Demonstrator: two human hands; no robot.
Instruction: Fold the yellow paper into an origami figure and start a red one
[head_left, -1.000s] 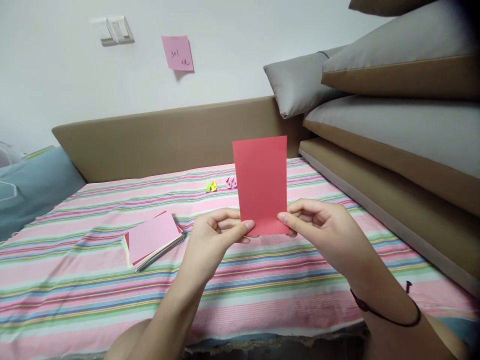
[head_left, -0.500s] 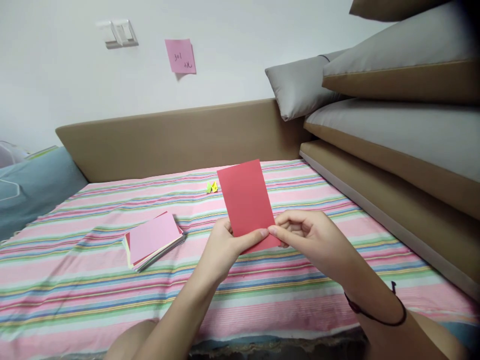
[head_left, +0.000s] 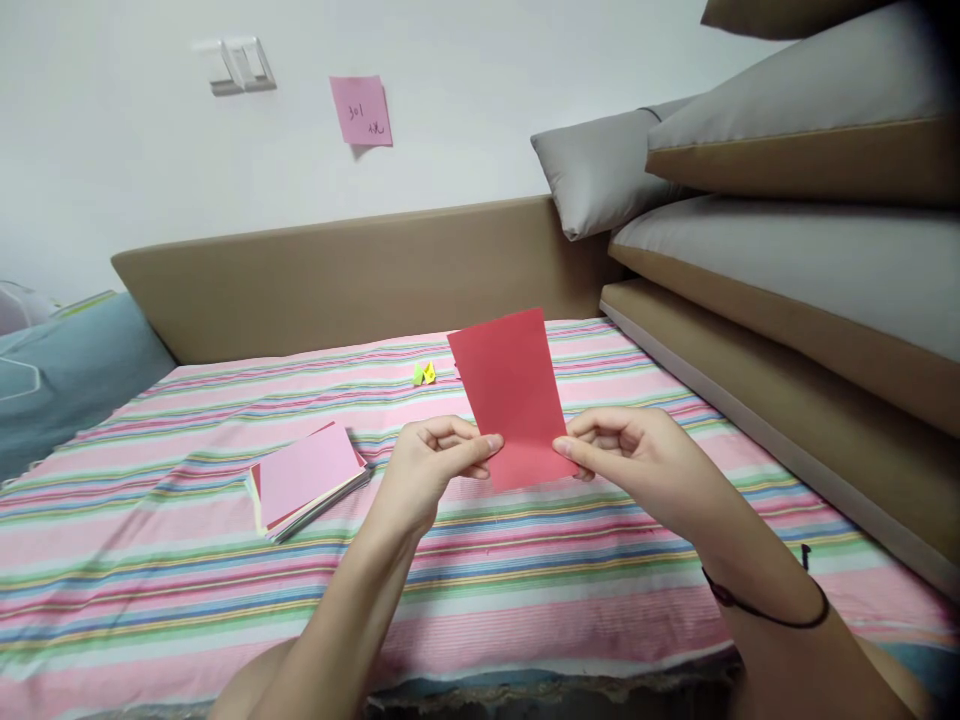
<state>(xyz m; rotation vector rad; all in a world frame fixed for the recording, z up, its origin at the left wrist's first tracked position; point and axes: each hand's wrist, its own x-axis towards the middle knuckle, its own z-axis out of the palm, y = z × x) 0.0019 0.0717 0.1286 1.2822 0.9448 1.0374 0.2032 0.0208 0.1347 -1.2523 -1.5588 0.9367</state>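
Note:
A plain red sheet of paper (head_left: 514, 390) is held up over the striped cloth, tilted a little to the left. My left hand (head_left: 435, 465) pinches its lower left edge, thumb in front and fingers behind. On the opposite edge, my right hand (head_left: 626, 455) grips the sheet the same way, between thumb and fingertips. To the left lies a stack of coloured paper (head_left: 307, 475) with a pink sheet on top. Beyond the red sheet sit small folded yellow and green paper pieces (head_left: 424, 374).
The striped cloth (head_left: 187, 570) covers the surface. Large grey and brown cushions (head_left: 795, 260) are piled at the right. A brown padded board (head_left: 352, 285) runs along the wall, and a blue cushion (head_left: 82, 375) lies at the left.
My hands have moved apart, from thumbs nearly meeting at the sheet's lower part to one on each side edge. The red paper has shifted slightly right and up.

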